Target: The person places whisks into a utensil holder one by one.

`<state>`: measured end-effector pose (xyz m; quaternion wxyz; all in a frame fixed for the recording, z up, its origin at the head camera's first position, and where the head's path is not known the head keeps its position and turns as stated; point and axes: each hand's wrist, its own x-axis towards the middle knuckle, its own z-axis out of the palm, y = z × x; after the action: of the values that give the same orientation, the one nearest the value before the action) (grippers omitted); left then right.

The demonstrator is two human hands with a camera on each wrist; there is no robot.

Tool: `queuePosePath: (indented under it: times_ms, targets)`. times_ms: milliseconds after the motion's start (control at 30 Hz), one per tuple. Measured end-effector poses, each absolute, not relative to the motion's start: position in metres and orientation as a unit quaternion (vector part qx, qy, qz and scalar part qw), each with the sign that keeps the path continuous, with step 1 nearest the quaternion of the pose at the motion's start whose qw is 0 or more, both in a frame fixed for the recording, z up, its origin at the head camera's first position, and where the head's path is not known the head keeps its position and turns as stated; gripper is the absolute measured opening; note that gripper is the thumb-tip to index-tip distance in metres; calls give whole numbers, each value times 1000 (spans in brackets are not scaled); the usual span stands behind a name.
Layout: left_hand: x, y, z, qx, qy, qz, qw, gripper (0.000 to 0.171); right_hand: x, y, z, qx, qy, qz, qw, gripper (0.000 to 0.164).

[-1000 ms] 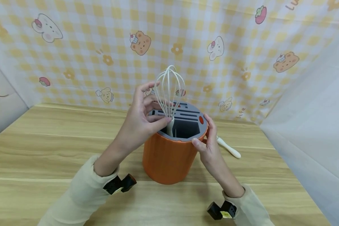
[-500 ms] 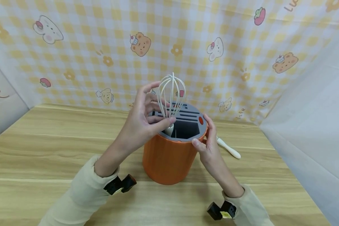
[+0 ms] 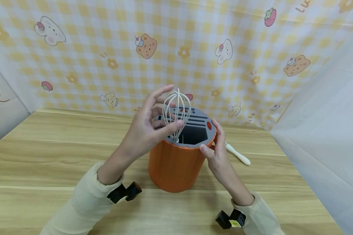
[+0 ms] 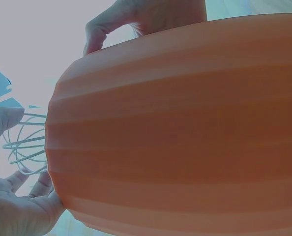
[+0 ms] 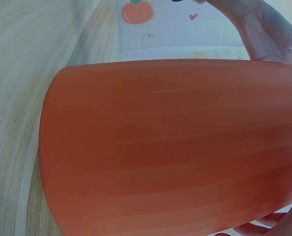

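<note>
A white balloon whisk (image 3: 176, 104) stands handle-down in the large front opening of the orange utensil holder (image 3: 173, 166), its wire head above the grey slotted top (image 3: 195, 112). My left hand (image 3: 147, 119) is round the wires, thumb in front and fingers behind. In the left wrist view, the whisk's wires (image 4: 30, 142) show between that thumb and the fingers. Along the holder's right side, my right hand (image 3: 219, 156) grips the rim, thumb at the front and fingers toward the back. The whisk's handle is hidden inside the holder.
Behind the holder, to the right, a white-handled utensil (image 3: 238, 154) lies on the wooden table (image 3: 76, 163), its head hidden. A yellow checked cloth (image 3: 106, 49) hangs behind the table, and a white sheet (image 3: 326, 124) borders the right side.
The whisk has moved down into the holder, its handle going out of sight. My left hand stays nearly in place, now at the wires rather than the neck. The right hand has not moved.
</note>
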<state>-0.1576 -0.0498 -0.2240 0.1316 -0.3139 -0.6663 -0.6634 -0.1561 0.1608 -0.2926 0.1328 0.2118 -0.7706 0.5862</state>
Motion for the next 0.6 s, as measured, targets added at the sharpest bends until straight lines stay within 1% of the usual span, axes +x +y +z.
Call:
queuePosePath:
  times_ms: [267,600]
  targets:
    - [-155,-53,-222,-315,-679,-648,142,60,-155,161,-291,210,-773,584,129,76]
    - [-153,-56,-219,-328,-659,-659,152,60,-155,162,-291,207,-771,591,115,73]
